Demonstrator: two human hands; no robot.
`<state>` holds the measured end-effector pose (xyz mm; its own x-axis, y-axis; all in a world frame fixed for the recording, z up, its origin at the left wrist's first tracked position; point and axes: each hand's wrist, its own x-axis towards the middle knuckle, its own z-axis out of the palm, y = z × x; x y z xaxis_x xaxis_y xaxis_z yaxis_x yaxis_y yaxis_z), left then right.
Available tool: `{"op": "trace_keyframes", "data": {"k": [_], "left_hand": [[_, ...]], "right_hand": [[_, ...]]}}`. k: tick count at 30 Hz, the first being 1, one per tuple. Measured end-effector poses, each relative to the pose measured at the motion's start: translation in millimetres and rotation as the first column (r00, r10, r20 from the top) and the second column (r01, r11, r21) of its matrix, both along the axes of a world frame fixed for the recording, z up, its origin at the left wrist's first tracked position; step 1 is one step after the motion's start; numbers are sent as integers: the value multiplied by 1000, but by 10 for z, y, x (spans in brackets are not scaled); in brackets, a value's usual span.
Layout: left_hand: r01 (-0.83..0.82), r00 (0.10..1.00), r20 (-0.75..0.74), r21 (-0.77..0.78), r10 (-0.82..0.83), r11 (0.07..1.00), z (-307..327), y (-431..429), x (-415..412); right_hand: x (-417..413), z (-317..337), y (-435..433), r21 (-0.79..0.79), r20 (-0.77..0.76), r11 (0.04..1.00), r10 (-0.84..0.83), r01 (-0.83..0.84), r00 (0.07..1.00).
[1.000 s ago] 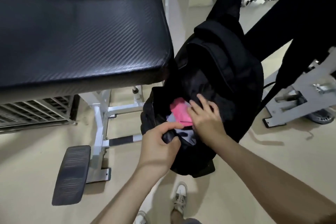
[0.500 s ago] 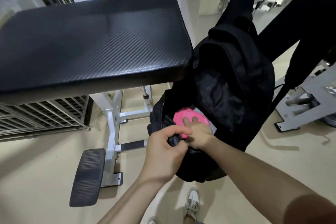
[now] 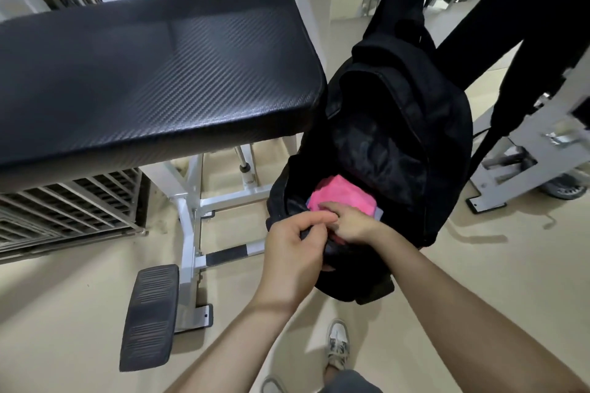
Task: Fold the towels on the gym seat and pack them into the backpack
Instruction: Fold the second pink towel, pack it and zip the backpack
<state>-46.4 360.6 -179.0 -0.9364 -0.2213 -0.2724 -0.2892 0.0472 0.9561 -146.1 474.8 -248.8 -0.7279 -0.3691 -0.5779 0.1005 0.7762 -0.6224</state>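
Note:
A black backpack (image 3: 415,124) hangs open beside the right end of the black padded gym seat (image 3: 153,73). Inside its mouth lies a folded pink towel (image 3: 338,193), with a pale towel edge (image 3: 378,213) showing under it. My left hand (image 3: 293,249) grips the near rim of the backpack opening. My right hand (image 3: 351,223) rests on the pink towel's near edge, fingers pressed down into the bag. No towel shows on the seat.
The seat's white frame (image 3: 191,220) and a black foot pad (image 3: 150,316) stand on the beige floor below. A metal grid rack (image 3: 64,210) sits under the seat at left. White machine parts (image 3: 526,169) and a person in black stand at right. My shoe (image 3: 338,341) is below the bag.
My right hand has slid lower, onto the pink towel's near edge, and the towel sits deeper in the bag. The view has tilted so the seat appears lower.

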Motion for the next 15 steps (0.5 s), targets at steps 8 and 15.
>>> {"op": "trace_keyframes", "data": {"k": [8,15], "left_hand": [[-18,998,63,138,9,990,58,116,100],[430,871,8,-492,-491,757,-1,-182,48]], "right_hand": [[883,832,545,-136,-276,986,54,-95,960],[1187,972,947,-29,-544,1000,-12,-4,839]]}}
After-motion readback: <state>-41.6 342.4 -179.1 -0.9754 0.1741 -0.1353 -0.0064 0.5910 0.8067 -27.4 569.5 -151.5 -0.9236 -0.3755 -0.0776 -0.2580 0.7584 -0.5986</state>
